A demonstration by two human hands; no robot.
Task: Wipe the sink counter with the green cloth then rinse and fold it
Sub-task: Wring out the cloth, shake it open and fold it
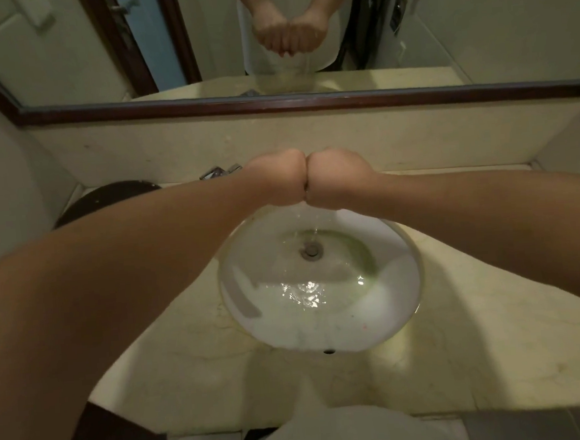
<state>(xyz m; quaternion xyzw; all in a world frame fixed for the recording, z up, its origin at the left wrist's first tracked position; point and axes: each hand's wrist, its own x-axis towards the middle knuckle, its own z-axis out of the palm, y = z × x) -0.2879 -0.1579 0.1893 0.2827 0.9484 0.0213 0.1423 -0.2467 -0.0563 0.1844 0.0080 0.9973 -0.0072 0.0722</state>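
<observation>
My left hand (275,178) and my right hand (339,178) are clenched into fists, pressed knuckle to knuckle above the back of the white sink (413,280). A thin stream of water (315,233) falls from between them towards the drain (311,251). The green cloth is hidden inside the fists. The mirror (473,18) reflects the same clenched hands with water running down from them. Water with a faint green tint pools in the basin.
A chrome tap (220,171) sits behind my left wrist at the back of the cream marble counter (479,344). A dark round object (108,198) lies on the counter's far left. The mirror's dark wooden frame (308,101) runs above the backsplash.
</observation>
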